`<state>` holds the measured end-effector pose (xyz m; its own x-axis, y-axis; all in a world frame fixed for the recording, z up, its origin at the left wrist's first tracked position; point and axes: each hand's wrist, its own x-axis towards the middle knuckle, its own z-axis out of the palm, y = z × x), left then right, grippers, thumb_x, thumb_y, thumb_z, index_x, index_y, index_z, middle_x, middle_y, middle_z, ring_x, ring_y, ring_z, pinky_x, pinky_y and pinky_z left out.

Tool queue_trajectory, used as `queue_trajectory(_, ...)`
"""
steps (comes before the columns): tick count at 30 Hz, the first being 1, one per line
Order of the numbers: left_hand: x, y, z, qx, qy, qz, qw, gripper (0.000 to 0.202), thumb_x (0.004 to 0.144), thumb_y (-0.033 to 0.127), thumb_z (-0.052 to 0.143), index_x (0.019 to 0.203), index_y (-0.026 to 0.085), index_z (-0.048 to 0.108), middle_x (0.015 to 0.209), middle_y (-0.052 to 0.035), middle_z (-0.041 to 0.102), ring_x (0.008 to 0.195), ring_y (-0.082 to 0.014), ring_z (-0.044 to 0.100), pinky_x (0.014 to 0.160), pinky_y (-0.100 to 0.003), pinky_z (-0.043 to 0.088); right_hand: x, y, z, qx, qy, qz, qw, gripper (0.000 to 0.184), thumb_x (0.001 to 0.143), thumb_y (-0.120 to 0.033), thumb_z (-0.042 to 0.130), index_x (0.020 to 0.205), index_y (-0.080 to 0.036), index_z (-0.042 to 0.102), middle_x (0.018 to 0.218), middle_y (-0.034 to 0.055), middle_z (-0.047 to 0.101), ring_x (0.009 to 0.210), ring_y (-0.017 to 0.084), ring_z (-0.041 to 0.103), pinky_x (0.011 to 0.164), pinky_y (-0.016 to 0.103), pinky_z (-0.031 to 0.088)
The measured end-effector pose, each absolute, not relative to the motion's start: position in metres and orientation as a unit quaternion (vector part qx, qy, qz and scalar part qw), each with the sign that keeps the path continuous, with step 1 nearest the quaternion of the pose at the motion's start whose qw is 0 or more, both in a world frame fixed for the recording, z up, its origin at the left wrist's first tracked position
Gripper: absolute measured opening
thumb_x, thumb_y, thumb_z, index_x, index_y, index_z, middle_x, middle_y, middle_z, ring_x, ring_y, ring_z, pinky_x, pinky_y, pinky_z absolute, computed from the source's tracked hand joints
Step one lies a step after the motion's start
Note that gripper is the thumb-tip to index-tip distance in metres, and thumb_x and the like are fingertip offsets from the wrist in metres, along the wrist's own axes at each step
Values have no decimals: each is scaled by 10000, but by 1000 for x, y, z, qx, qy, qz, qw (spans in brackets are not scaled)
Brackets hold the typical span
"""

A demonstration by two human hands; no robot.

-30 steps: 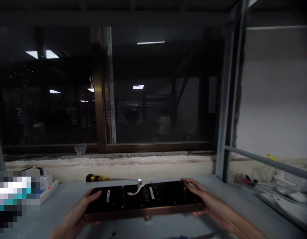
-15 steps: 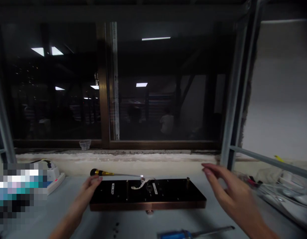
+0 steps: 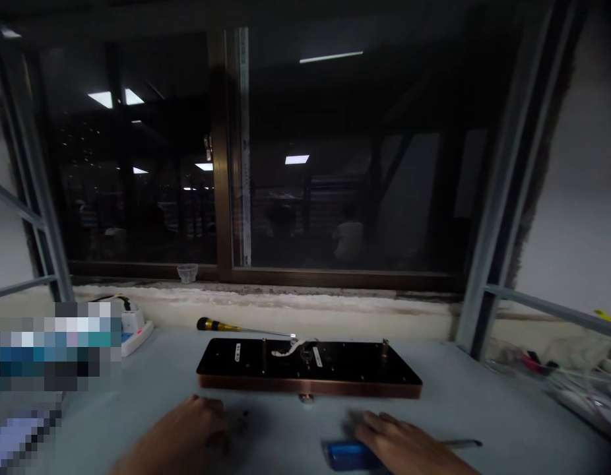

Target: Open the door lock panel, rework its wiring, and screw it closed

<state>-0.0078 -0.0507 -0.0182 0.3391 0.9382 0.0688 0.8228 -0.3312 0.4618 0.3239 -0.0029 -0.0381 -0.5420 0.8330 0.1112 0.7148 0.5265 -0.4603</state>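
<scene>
A long flat box [image 3: 345, 363] with a black top and copper-coloured edge lies across the table, carrying brass posts, small labels and a white strip. My left hand [image 3: 187, 429] is in front of its left end, fingers bent down and blurred beside a few tiny dark pieces [image 3: 244, 422]. The fingertips are hidden. My right hand [image 3: 397, 442] lies over a blue-handled screwdriver [image 3: 348, 456], covering its middle; its shaft shows to the right. Whether the fingers grip it is unclear. Both hands are apart from the box.
Behind the box lies a yellow-and-black screwdriver [image 3: 221, 325]. A white power strip [image 3: 137, 338] stands at the left, with tangled cables [image 3: 577, 399] at the right. A clear plastic cup [image 3: 187, 273] sits on the window ledge. Metal frame posts [image 3: 488, 264] rise on both sides.
Both hands have moved down toward me: the left from the box's left end to the tiny pieces, the right from beside the box onto the blue-handled screwdriver. The view has shifted slightly.
</scene>
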Motion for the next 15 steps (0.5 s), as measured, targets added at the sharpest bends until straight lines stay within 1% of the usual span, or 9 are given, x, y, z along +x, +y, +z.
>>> queue_trajectory(3, -9, -47, -18, 814, 529, 151, 187, 177, 722, 206, 529, 741, 285, 686, 814, -13, 656, 792, -219, 580, 708, -287, 374, 321, -8, -31, -459, -857, 198, 127, 462, 613, -47, 542, 1014, -247, 654, 1113, 87, 599, 1010, 323, 535, 886, 469, 401)
queue_trajectory(8, -5, -48, -14, 834, 502, 145, 177, 190, 710, 176, 533, 764, 272, 687, 788, -6, 657, 756, -192, 583, 668, -259, 375, 318, -9, -23, -452, -867, 190, 92, 411, 668, -115, 535, 1051, -232, 629, 1121, 87, 589, 1034, 304, 513, 897, 455, 386)
queue_trajectory(12, 2, -47, -11, 839, 508, 109, 164, 262, 688, 91, 472, 734, 238, 685, 774, 7, 660, 740, -150, 581, 682, -239, 381, 314, -14, -14, -455, -879, 139, 31, 394, 677, -78, 499, 1034, -189, 622, 1104, 97, 588, 1020, 274, 522, 888, 418, 393)
queue_trajectory(15, 6, -46, -9, 832, 524, 89, 160, 327, 653, 28, 422, 712, 223, 678, 776, 8, 662, 750, -134, 579, 700, -225, 381, 311, -18, -8, -455, -882, 124, 10, 405, 682, -71, 486, 1057, -163, 608, 1106, 112, 584, 1014, 273, 528, 880, 416, 400)
